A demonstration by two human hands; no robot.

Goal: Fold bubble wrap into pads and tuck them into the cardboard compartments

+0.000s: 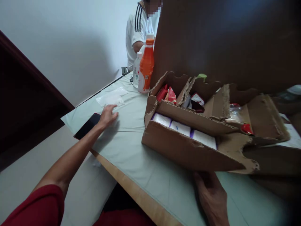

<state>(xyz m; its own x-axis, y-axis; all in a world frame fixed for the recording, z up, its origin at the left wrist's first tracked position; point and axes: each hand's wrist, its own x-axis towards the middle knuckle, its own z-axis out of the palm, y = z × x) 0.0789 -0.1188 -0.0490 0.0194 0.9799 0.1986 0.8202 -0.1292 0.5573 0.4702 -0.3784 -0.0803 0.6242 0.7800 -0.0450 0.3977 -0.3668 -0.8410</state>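
Note:
My left hand point(108, 116) reaches over the table, its fingers apart and holding nothing. Just beyond its fingertips lies a clear plastic bag point(111, 97). A dark phone point(88, 125) rests flat by my left wrist, near the table's edge. At the lower right, my right hand point(211, 196) is against or just below the front of a cardboard box point(188, 150); its fingertips are hidden there. In the box's front compartment sit several white packs point(180, 127) with purple edges. Behind them, red packets point(166, 94) and other wrapped items fill divided compartments.
An orange bottle point(147, 66) and a clear bottle point(136, 69) stand at the far end of the table point(127, 138). Beyond them is a person in a white striped shirt point(138, 28). A dark brown panel point(223, 37) rises behind the box. A green item point(201, 76) pokes above a divider.

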